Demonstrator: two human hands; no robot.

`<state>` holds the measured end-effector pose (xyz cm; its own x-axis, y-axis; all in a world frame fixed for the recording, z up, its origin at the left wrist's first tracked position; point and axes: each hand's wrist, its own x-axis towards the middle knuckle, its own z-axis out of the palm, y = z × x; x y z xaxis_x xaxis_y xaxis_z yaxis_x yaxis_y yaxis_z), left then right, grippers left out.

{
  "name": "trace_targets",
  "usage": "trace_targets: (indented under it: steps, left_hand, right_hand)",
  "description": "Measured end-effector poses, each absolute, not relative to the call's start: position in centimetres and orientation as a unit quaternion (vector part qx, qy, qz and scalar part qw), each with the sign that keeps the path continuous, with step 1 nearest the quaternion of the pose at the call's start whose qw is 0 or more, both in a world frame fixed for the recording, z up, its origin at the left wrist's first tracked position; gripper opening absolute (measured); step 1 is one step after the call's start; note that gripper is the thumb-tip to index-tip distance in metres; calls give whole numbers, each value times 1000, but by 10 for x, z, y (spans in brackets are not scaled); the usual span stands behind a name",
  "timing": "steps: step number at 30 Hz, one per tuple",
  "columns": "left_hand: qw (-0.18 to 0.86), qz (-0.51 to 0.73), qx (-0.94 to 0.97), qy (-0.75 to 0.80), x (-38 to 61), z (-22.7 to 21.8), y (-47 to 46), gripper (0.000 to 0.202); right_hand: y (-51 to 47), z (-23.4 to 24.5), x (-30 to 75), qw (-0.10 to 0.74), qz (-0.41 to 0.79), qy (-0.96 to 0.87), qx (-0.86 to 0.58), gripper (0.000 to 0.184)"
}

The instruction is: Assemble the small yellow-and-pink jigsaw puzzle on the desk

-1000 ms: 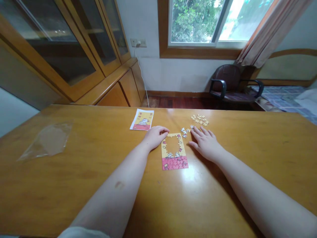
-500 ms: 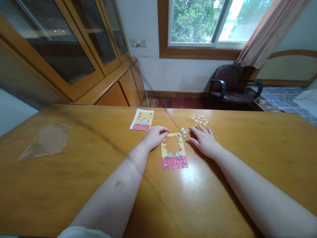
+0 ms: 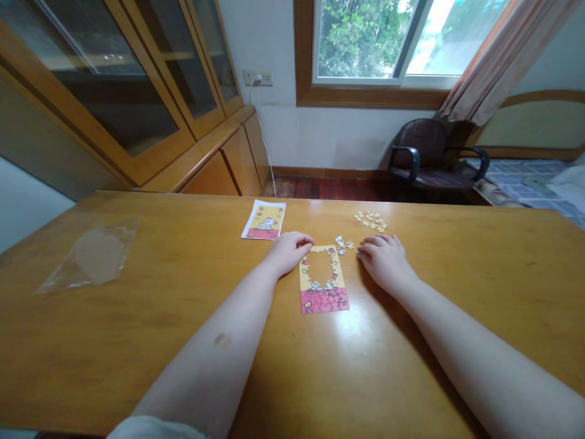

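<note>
A small jigsaw puzzle (image 3: 323,297) lies flat on the wooden table (image 3: 137,341). Its pink bottom and yellow border are joined, and its middle is open. My left hand (image 3: 287,251) rests at its top left corner, fingers curled with the tips pressed on the edge. My right hand (image 3: 386,261) lies just right of the puzzle, fingers curled down and together at the tips, where a small pale bit shows that I cannot make out. A few loose pieces (image 3: 342,242) lie between my hands. A pile of yellow pieces (image 3: 371,221) sits further back.
A printed picture card (image 3: 264,220) lies behind my left hand. A clear plastic bag (image 3: 89,256) lies at the table's left. Beyond the table stand a dark armchair (image 3: 427,160) under the window and glass-fronted wooden cabinets (image 3: 137,91) along the left wall.
My right hand drew back a little from the loose pieces, and its flat, spread fingers curled down and together. My left hand stayed at the puzzle's corner.
</note>
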<state>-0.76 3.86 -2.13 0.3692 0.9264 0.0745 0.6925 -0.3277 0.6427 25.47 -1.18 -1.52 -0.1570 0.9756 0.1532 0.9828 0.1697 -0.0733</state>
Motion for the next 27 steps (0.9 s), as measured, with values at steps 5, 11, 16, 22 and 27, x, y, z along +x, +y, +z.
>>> trace_targets:
  steps: [5,11,16,22,27]
  left_hand:
    - [259,220,784,519,-8,-20,38,24]
    - [260,223,788,512,-7,-20,38,24]
    - [253,223,789,513,-7,-21,39,24]
    - [261,218,784,519,-7,-20,38,24]
    - [260,220,785,518,-8,-21,39,24]
  right_hand:
    - [-22,-3,244,55,31,-763,-643,18]
    - [-33,8,234,21,83,-777,-624,18]
    - [-33,13,236,1,105,-778,-619,21]
    - [-31,15,235,-21,126,-773,-621,15]
    - [-29,14,235,-31,164,-768,-618,13]
